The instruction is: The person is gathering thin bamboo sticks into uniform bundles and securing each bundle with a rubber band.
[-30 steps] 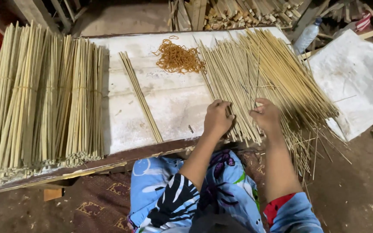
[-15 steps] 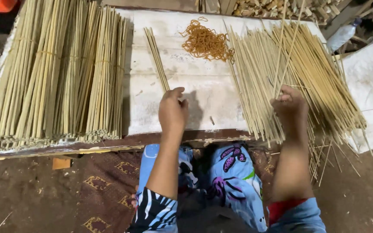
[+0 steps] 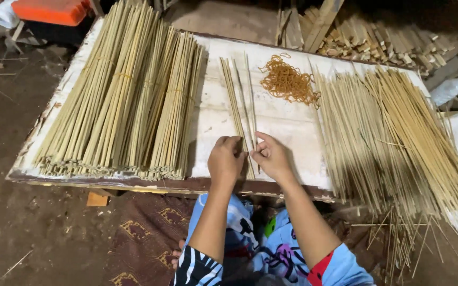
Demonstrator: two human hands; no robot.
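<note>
Bamboo sticks, a thin few, lie on the white board between the tied bundles and the loose heap, just beside the rubber bands. We pinch their near ends, left hand and right hand both curled closed on them. We'd best square the ends evenly, fingertips close together.
</note>
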